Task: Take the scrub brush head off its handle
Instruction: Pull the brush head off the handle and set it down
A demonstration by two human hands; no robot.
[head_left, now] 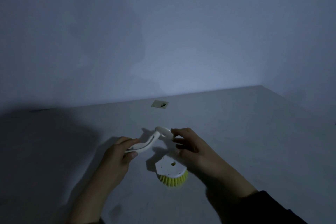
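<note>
With the brush head (171, 170) lying detached on the table (236, 132), the left hand (118, 156) grips the handle (145, 144) while the right hand (189, 143) pinches its ring end, leaving only setting it down.

Lower centre of frame: left hand (118, 156) wrapped around white handle (145, 146), right hand (189, 143) pinching its ring end. Just below, detached brush head (171, 172) resting on grey table (254, 142), yellow bristles down. Small square plate (160, 104) near far table edge.
</note>
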